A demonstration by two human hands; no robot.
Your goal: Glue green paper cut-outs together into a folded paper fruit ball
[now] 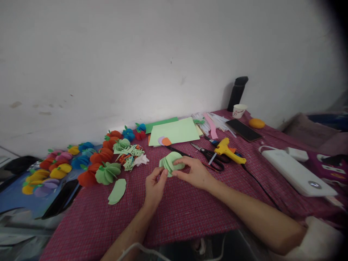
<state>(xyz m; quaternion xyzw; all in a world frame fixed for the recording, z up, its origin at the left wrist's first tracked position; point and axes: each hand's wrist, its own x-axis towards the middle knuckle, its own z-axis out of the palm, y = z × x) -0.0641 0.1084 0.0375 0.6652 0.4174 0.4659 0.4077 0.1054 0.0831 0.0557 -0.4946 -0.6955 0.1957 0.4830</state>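
Note:
Between my two hands is a light green paper pumpkin (171, 161), its rounded paper leaves partly fanned out. My left hand (155, 185) pinches its lower left side with thumb and fingers. On the other side, my right hand (194, 171) grips the right edge of the leaves, thumb below and fingers above. A small stack of light green paper pieces (117, 191) lies on the cloth left of my left hand. Just past my right hand are black-handled scissors (209, 154) and a yellow glue gun (227, 150) with a glue stick showing.
Finished paper pumpkins (102, 156) in several colours crowd the left side, beside paper scraps (132, 157). Light green sheets (175, 132) lie at the back near glue sticks (217, 123). To the right are a phone (243, 129), paper cup (239, 111), black bottle (237, 93) and white power bank (297, 172).

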